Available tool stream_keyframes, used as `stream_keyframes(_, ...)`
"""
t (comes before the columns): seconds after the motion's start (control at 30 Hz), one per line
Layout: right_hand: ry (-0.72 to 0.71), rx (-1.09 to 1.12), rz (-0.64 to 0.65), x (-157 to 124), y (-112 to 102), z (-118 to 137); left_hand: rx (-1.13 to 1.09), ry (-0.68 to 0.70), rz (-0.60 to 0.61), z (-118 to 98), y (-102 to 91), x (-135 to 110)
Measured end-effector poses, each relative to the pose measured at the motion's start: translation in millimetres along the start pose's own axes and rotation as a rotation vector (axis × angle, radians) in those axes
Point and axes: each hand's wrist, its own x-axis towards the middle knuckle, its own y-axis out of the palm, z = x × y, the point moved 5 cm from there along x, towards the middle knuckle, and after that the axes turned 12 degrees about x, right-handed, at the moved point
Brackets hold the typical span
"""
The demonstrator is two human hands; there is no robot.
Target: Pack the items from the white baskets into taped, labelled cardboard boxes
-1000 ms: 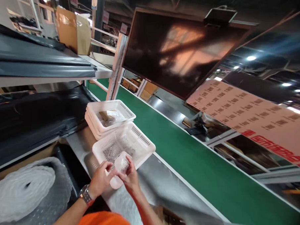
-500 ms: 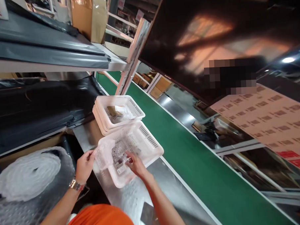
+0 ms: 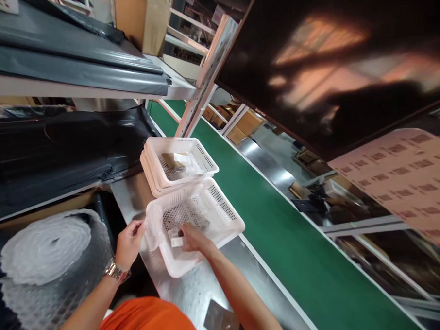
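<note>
My left hand (image 3: 130,241) pinches the edge of a clear sheet of bubble wrap (image 3: 154,228), which hangs over the near-left rim of a white perforated plastic basket (image 3: 222,223). Inside that basket is my right hand (image 3: 193,238), its fingers closed and pointing down. Against those fingers lies a small clear packet with a white label (image 3: 177,242); whether they grip it is hard to make out. More clear plastic lies on the basket floor. Just behind stands a stack of similar baskets (image 3: 153,180), the top one holding a brown piece and clear packets.
A large bubble wrap roll (image 3: 44,248) sits in a box at the left. Beyond the steel bench (image 3: 174,296) runs a green conveyor belt (image 3: 281,235). A dark screen (image 3: 311,73) hangs at upper right, and a shelf with grey plastic sheets (image 3: 73,69) at upper left.
My right hand has reached lower into the basket, onto the labelled packet. My left hand keeps its pinch on the bubble wrap. The whole view has shifted slightly.
</note>
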Motion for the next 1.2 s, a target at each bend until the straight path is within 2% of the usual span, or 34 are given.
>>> stream_keyframes(0.1,0.024,0.341,-0.297,-27.6,-25.4,-10.0,0.023,0.074,0.025,-5.6,12.0,-0.4)
stream_keyframes(0.2,-0.001,0.854,-0.663,-79.1,-41.9,-17.6,0.047,0.176,0.096,-17.2,36.8,-6.5)
stream_keyframes(0.27,-0.076,1.129,-0.838,-117.7,-39.7,-13.8,0.045,0.239,0.174,-26.9,59.7,-15.5)
stream_keyframes(0.33,-0.156,1.247,-0.929,-151.5,-28.5,-2.0,0.039,0.277,0.277,-36.1,85.3,-28.2)
stream_keyframes(0.4,-0.167,1.217,-0.971,-177.0,-11.7,11.2,0.027,0.291,0.380,-43.1,109.8,-42.6)
stream_keyframes(0.5,-0.099,0.937,-1.053,-204.6,13.7,23.7,-0.014,0.288,0.476,-49.7,138.8,-61.7)
stream_keyframes(0.63,-0.029,0.494,-1.156,-233.9,44.1,24.4,-0.005,0.339,0.499,-57.2,164.9,-81.3)
stream_keyframes(0.73,-0.047,0.350,-1.115,-246.7,67.4,18.2,0.072,0.485,0.492,-64.9,180.4,-102.3)
stream_keyframes(0.8,-0.029,0.374,-1.102,-251.4,80.9,8.8,0.143,0.609,0.476,-68.2,189.1,-122.6)
stream_keyframes(0.83,0.024,0.436,-1.126,-253.5,87.0,0.7,0.176,0.671,0.464,-68.8,192.9,-134.3)
stream_keyframes(0.93,0.318,0.774,-1.226,-257.3,112.1,-31.3,0.249,0.831,0.429,-67.2,203.4,-171.8)
stream_keyframes(1.0,0.448,0.995,-1.232,-256.8,134.9,-46.3,0.281,0.891,0.422,-64.8,211.1,-194.1)
stream_keyframes(1.07,0.420,1.050,-1.228,-257.8,154.7,-52.1,0.327,0.918,0.427,-61.9,220.3,-211.3)
stream_keyframes(1.13,0.289,0.906,-1.217,-262.6,170.0,-51.2,0.388,0.932,0.426,-57.2,230.3,-223.5)
stream_keyframes(1.2,0.144,0.715,-1.130,-266.7,185.8,-48.0,0.441,0.952,0.418,-48.9,239.4,-233.3)
